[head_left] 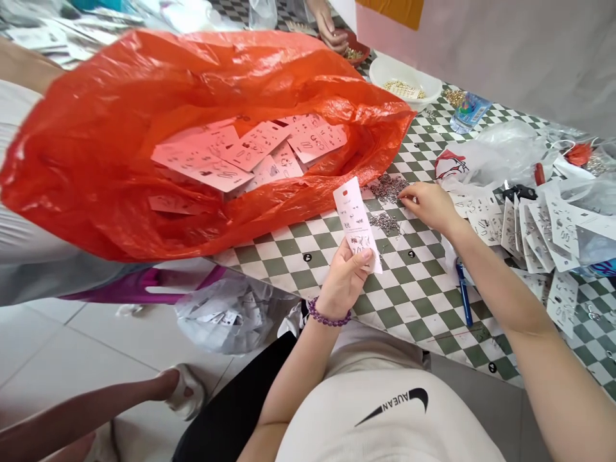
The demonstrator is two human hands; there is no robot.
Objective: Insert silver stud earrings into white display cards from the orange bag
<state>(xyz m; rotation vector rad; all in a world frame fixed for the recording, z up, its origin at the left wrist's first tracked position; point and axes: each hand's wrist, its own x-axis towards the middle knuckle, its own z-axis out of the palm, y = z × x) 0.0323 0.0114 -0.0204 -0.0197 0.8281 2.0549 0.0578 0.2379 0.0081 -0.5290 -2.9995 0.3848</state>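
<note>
My left hand [347,273] grips a white earring card [355,215] by its lower end, thumb across the front. Several small pairs of earrings sit in rows on the card, which is tilted upright over the table. My right hand [430,204] is at a pile of small silvery metal pieces [387,188], with thumb and fingertips pinched together at its right edge. Whatever is between those fingertips is too small to make out. A second small heap of metal pieces [385,222] lies just right of the card. To the left, a large open red plastic bag [192,83] holds several similar cards [202,157].
On the right lie overlapping earring cards [534,234], a blue pen [464,295] and clear plastic bags [510,151]. Behind are a white bowl [407,74] of gold pieces, a bottle [469,112] and another person's hand [332,29]. Someone stands at the left.
</note>
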